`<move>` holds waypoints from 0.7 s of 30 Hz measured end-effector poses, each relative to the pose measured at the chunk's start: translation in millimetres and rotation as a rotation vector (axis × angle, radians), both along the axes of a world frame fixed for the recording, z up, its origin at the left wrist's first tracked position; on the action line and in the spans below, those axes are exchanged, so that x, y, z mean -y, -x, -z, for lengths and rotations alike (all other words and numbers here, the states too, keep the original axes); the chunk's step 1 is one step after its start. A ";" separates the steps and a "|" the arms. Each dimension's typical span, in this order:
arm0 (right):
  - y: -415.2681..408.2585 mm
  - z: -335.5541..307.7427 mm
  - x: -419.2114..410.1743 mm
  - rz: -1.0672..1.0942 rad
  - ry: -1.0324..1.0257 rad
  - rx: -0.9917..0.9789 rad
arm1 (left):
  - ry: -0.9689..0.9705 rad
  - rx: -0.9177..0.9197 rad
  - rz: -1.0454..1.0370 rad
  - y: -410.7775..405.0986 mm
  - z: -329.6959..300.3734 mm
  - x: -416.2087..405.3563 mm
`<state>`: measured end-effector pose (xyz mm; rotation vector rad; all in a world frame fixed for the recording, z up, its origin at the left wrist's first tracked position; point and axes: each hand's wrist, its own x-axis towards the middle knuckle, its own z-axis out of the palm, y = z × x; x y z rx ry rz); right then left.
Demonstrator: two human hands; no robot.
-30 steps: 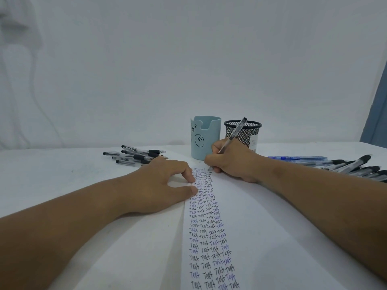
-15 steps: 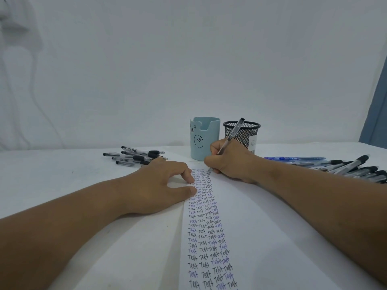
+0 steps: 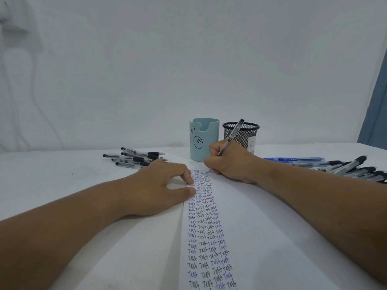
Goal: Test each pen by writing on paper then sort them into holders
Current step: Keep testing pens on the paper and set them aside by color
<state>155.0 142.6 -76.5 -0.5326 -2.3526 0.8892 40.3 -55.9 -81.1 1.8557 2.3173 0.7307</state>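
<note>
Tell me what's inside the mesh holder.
Nothing shows above the mesh holder's rim. The pen crossing it is in the right hand. The hand hides its lower part.

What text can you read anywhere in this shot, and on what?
"Test": handwritten over and over in black and blue rows on the paper.
White label on the black mesh holder: print too small to read.
Blue bear holder: a drawn face only, no words.

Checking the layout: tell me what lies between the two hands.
Head view: between the left hand and right hand lies the top of the paper, covered with handwritten "Test" words.
</note>
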 end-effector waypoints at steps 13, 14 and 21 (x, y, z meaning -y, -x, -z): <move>0.3 1.2 -1.7 0.012 -0.019 -0.014 | 0.010 -0.002 -0.006 -0.9 0.2 0.8; 0.8 1.5 -1.9 0.008 -0.026 -0.010 | 0.009 0.006 -0.009 -0.4 0.7 0.6; 2.6 3.2 -2.8 0.030 -0.062 -0.056 | 0.034 0.035 -0.033 0.5 1.4 2.1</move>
